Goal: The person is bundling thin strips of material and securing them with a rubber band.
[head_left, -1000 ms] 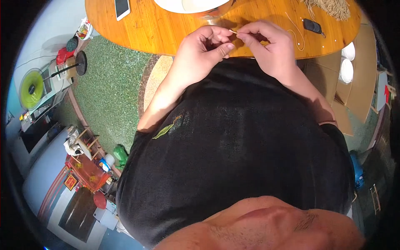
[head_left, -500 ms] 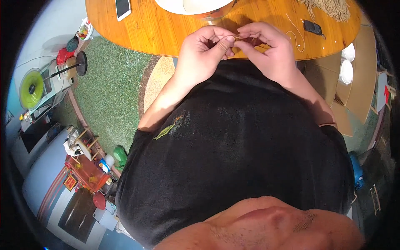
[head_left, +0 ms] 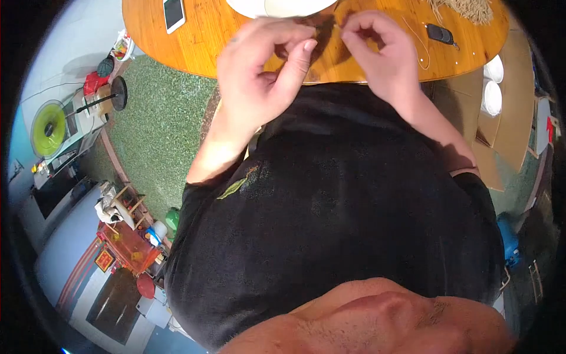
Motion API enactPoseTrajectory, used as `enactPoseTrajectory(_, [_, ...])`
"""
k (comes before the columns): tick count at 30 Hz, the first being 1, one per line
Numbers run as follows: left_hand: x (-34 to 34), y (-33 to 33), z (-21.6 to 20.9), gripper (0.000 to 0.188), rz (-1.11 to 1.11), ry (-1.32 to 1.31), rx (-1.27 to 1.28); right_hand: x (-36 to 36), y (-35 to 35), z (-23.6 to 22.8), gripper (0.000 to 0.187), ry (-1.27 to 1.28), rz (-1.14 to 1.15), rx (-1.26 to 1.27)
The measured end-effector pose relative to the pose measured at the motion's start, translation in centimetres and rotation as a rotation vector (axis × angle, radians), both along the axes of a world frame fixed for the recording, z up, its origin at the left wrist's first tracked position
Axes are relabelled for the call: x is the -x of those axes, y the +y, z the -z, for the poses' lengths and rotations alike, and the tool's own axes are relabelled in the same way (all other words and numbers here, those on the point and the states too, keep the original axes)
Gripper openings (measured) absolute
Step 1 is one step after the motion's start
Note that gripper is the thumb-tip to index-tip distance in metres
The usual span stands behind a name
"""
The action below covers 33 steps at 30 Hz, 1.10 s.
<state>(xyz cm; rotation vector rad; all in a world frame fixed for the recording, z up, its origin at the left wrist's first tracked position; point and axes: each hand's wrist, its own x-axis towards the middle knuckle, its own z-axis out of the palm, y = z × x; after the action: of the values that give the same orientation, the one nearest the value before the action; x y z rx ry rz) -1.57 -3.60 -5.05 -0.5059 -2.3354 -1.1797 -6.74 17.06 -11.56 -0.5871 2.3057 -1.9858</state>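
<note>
Over the near edge of the wooden table [head_left: 200, 53], my left hand [head_left: 259, 68] is closed, its thumb pressed up toward the bent fingers. Whatever sits at those fingertips is too small and dark to name. My right hand [head_left: 386, 53] is apart from it, a short way to the right, with thumb and forefinger pinched together. A tiny pale bit shows by its tips, too small to make out. A white bowl [head_left: 247, 7] stands just beyond the hands, cut off by the upper edge. Right of my right hand, a thin pale cord [head_left: 417, 41] lies curved on the tabletop.
A white phone [head_left: 174, 16] lies at the table's left. At the right are a black key fob [head_left: 440, 33] and a bundle of beige strands [head_left: 469, 9]. White bowls [head_left: 492, 97] rest on cardboard [head_left: 513, 112] below. A green fan [head_left: 49, 128] stands far left.
My hands, together half a second ago, have drawn apart and moved farther over the table. The left went left and is raised; the right stays pinched.
</note>
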Motion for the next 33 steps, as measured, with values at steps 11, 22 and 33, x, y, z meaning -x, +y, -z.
enactPoseTrajectory(11, [5.2, 1.6, -4.4, 0.041, 0.061, -0.405, 0.235, 0.9, -1.3, -1.5, 0.006, -0.245, 0.023, 0.225])
enactPoseTrajectory(22, [5.3, 1.7, -4.2, 0.029, 0.013, -0.482, 0.345, 1.3, -2.0, -1.1, 0.008, -0.155, 0.03, 0.234])
enactPoseTrajectory(33, [5.2, 2.6, -6.1, 0.023, 0.054, -0.572, 0.306, 1.6, -2.1, -1.3, 0.008, -0.167, 0.056, 0.197])
